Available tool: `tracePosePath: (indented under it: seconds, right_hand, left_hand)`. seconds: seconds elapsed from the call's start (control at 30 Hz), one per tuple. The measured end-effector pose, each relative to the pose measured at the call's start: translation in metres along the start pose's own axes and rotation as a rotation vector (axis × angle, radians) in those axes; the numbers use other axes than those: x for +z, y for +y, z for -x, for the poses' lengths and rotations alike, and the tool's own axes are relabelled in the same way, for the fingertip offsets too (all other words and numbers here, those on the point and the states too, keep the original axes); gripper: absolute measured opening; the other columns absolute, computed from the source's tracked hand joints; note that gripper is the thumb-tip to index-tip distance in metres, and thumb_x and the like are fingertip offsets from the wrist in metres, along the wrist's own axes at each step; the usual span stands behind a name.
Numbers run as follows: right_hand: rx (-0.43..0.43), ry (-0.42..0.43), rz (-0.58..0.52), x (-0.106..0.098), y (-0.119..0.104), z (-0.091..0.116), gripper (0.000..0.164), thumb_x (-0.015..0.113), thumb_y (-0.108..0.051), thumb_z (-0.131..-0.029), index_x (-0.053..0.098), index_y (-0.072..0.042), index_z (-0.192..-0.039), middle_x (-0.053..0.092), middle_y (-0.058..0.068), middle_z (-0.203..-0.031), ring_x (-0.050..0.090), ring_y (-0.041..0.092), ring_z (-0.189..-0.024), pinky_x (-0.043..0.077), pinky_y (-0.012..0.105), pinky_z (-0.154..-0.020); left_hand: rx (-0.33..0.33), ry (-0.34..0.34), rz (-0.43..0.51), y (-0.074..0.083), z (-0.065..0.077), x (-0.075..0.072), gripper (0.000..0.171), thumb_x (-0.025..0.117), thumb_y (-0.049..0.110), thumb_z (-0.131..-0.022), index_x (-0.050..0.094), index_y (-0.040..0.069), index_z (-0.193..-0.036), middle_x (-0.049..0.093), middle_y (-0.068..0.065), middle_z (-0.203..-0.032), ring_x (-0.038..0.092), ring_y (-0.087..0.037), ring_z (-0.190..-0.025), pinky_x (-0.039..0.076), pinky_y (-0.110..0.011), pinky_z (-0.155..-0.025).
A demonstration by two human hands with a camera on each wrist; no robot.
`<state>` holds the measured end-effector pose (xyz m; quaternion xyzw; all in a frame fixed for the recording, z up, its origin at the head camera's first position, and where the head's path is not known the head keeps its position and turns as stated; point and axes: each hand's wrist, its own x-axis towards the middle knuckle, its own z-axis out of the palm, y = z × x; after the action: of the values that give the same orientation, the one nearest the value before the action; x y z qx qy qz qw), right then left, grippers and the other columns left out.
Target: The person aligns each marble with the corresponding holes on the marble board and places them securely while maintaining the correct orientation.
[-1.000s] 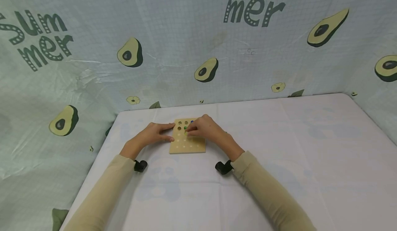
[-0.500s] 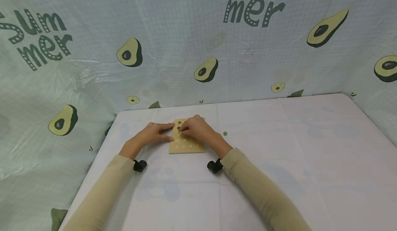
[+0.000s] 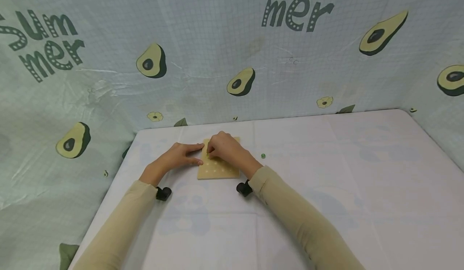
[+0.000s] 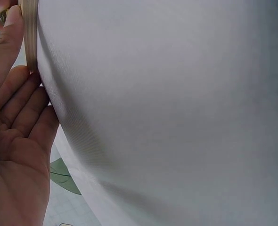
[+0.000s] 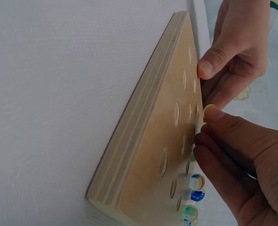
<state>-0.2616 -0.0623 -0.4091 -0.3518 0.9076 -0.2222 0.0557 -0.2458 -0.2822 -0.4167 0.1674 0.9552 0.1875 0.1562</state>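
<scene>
A square wooden board (image 3: 219, 172) with rows of round hollows lies on the table. Along its left edge rests my left hand (image 3: 176, 156), the thumb and fingers spread and touching the side. My right hand (image 3: 226, 147) is over the board's upper left part. In the right wrist view, its thumb and fingertips pinch a small clear, yellowish glass marble (image 5: 208, 111), mostly hidden by them. Further glass marbles show on the board there, among them a blue one (image 5: 197, 194) and a greenish one (image 5: 190, 213). The right hand covers much of the hollows in the head view.
A loose green marble (image 3: 263, 155) lies on the white tablecloth (image 3: 326, 189), right of the board. Behind the table hangs a pale curtain (image 3: 203, 52) printed with avocados. Each wrist wears a small black camera (image 3: 244, 188).
My right hand has moved left across the board, towards its left columns. The green marble on the cloth has come into view from behind the right wrist. The left hand stays put.
</scene>
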Motion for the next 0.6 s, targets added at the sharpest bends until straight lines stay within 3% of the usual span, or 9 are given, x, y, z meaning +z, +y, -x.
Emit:
tracePosePath:
  seconds: [0.23, 0.6]
  right_hand:
    - [0.013, 0.012, 0.046, 0.0014, -0.0018, -0.0024, 0.011, 0.082, -0.023, -0.088, 0.084, -0.016, -0.095, 0.076, -0.007, -0.090, 0.059, 0.007, -0.076, 0.051, 0.021, -0.069]
    - [-0.021, -0.006, 0.037, 0.0000, 0.0054, 0.0074, 0.017, 0.079, -0.026, -0.091, 0.083, -0.016, -0.104, 0.078, -0.005, -0.100, 0.060, 0.005, -0.076, 0.052, 0.020, -0.071]
  left_hand:
    - [0.008, -0.003, 0.001, 0.0000, 0.0008, -0.0014, 0.081, 0.077, 0.051, -0.086, 0.046, 0.018, -0.154, 0.047, -0.011, -0.154, 0.041, -0.035, -0.144, 0.040, -0.054, -0.114]
    - [0.000, 0.002, -0.007, 0.0014, 0.0014, 0.0005, 0.081, 0.076, 0.051, -0.087, 0.046, 0.018, -0.154, 0.046, -0.012, -0.155, 0.040, -0.036, -0.145, 0.038, -0.055, -0.114]
